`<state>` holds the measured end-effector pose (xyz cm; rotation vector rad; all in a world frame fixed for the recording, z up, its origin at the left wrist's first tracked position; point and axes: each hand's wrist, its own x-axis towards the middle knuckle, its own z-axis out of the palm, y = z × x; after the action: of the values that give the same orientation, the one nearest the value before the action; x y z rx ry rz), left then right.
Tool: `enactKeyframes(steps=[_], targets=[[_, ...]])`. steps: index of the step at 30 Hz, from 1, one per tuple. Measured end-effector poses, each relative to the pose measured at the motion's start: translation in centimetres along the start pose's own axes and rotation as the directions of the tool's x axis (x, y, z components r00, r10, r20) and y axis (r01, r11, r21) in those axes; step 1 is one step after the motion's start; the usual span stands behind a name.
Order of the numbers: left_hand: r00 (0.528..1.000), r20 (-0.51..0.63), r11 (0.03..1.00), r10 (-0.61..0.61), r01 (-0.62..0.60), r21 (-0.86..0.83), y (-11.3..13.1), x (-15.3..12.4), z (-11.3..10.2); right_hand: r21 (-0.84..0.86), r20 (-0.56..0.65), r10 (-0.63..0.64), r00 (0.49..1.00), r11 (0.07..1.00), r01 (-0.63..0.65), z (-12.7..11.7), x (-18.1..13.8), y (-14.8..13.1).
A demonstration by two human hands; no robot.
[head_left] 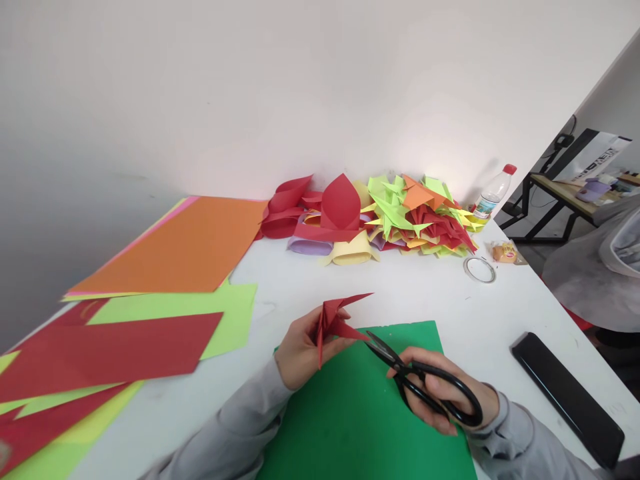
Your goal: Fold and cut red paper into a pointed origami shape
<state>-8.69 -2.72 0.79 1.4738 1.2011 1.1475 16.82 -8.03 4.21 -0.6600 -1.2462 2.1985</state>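
Folded red paper with several pointed ends (331,321) is pinched in my left hand (299,350), above the edge of a green sheet (350,413). My right hand (430,393) grips black-handled scissors (400,368), fingers in and around the loops. The scissor tips point up and left and meet one red point of the folded paper. Whether the blades are parted around that point is hard to make out. The green sheet lies flat on the white table beneath both hands.
Stacked orange sheets (175,247) and red strips (110,353) lie left. Rolled red paper pieces (341,205) and a pile of folded paper (430,213) line the wall. Right are a bottle (493,192), tape roll (479,270), wrapped snack (505,253) and black case (567,399).
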Motion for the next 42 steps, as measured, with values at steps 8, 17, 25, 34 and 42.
enactKeyframes(steps=[8,17,25,34,42], targets=[[0.997,0.053,0.996,0.061,-0.064,0.065,1.1,0.1,-0.1,-0.027,-0.024,0.068,0.997,0.997,-0.069,0.0,0.1,-0.2],[0.995,0.086,0.981,0.055,-0.069,0.180,1.3,-0.5,0.5,-0.055,-0.092,0.155,0.984,0.986,-0.160,-0.1,0.6,0.1],[0.998,0.059,0.997,0.031,-0.036,0.075,1.6,-0.8,0.5,0.022,-0.048,0.068,0.997,0.998,-0.067,0.0,0.4,0.4],[0.981,0.189,0.995,-0.053,0.067,-0.069,1.7,-0.6,-0.4,0.111,0.023,-0.019,1.000,0.994,0.016,-0.1,0.4,0.3],[0.964,0.264,0.998,-0.015,0.032,-0.061,2.6,-0.4,-0.5,0.102,0.049,-0.043,0.998,0.994,0.038,-0.3,0.3,0.2]])
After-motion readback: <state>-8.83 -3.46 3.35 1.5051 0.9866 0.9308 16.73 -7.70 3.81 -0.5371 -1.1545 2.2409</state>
